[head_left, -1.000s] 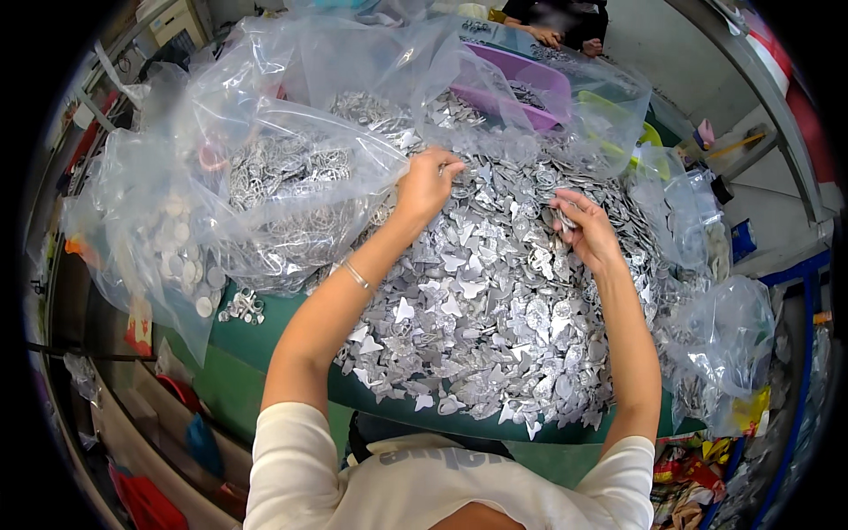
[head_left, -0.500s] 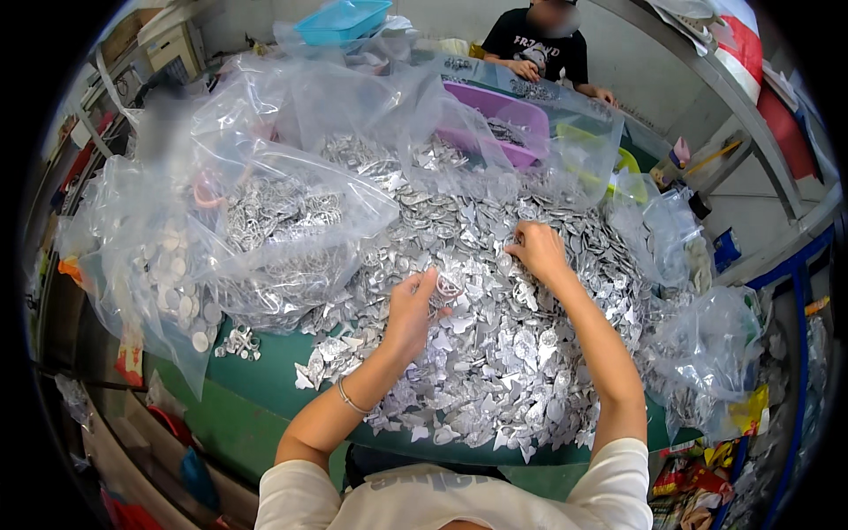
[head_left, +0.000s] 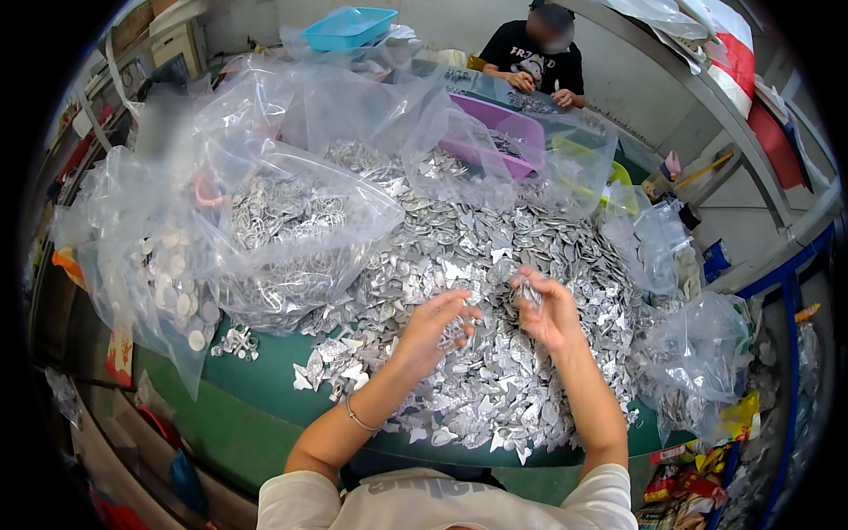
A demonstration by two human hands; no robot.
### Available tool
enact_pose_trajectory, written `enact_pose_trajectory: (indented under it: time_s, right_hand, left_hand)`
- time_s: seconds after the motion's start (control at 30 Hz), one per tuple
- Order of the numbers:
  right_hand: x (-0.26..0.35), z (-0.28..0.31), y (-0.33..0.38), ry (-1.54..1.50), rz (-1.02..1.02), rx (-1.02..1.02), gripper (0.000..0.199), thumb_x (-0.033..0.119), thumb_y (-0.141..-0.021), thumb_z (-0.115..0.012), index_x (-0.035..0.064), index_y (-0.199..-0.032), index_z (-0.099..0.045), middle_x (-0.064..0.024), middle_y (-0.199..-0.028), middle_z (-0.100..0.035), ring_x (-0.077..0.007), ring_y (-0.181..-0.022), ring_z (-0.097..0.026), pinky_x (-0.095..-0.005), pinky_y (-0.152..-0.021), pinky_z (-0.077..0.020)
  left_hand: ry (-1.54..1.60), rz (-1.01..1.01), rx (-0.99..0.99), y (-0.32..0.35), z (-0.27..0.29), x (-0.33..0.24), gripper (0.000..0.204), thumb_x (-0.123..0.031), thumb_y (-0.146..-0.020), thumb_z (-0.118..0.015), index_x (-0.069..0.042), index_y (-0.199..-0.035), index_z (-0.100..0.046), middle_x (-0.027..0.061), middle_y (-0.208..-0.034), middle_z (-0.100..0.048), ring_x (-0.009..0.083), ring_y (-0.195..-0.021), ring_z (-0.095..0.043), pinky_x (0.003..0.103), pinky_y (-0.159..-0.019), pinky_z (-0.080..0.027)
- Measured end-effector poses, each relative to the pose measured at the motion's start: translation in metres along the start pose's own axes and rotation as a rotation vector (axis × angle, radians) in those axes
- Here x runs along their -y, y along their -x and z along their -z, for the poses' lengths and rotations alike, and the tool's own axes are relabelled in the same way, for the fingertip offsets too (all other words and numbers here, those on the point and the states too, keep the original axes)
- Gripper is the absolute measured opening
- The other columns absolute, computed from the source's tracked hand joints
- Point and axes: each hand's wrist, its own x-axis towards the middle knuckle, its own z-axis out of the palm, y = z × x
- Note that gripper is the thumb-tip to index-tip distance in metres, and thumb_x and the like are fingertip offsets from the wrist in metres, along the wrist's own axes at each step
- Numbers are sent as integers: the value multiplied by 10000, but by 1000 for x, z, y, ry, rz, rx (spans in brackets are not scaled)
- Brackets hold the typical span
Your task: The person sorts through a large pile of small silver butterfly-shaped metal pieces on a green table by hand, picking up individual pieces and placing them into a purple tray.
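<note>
A wide heap of small flat silver-coloured metal pieces [head_left: 495,397] covers the table in front of me. Over the middle of it, my left hand [head_left: 431,331] curls around a few openwork silver metal pieces [head_left: 453,332]. My right hand [head_left: 555,314], palm turned partly up, pinches a silver metal piece [head_left: 528,291] between thumb and fingers. The two hands face each other a short way apart. Motion blurs the fingertips, so the exact shape of the held pieces is unclear.
Clear plastic bags [head_left: 291,203] of metal parts lie left and behind the heap. A purple bin [head_left: 499,119], a green basket [head_left: 618,177] and a blue tray [head_left: 349,28] stand farther back. Another person [head_left: 534,62] works across the table. A metal frame [head_left: 751,132] rises at right.
My right hand has drawn back toward me and turned its palm up, now with a metal piece. The left hand has moved slightly right and nearer. The other person's hands have come closer together.
</note>
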Motion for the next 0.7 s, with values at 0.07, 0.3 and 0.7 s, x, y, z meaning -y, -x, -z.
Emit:
enact_pose_trajectory:
  time_s: [0.07,0.3,0.7]
  right_hand:
    - [-12,-9,8,30,-83,-2,194,117,-837,-553,47,-1010,-502,-102,-937,-564,-153,-636,-524,-180,-410,-345]
    - [-59,-38,20,767,244,-7,367,138,-883,-542,57,-1210,-397,-91,-1115,-526,-163,-786,-576,-222,-558,-447]
    - [-28,-22,-10,1505,712,-115,185,118,-870,-560,9,-1016,-595,-51,-941,-629,-140,-876,-576,-250,-775,-429]
  left_hand:
    - [28,78,86,3,-2,7,317,-225,-946,-458,-24,-1189,-500,108,-920,-606,116,-682,-511,248,-559,-417]
    - [181,166,15,11,-9,16,497,-462,-935,-405,-93,-1266,-441,34,-1110,-474,153,-885,-515,324,-682,-478]
    - [363,248,182,15,9,31,210,-320,-901,-510,-141,-999,-559,69,-941,-582,241,-926,-591,354,-739,-495]
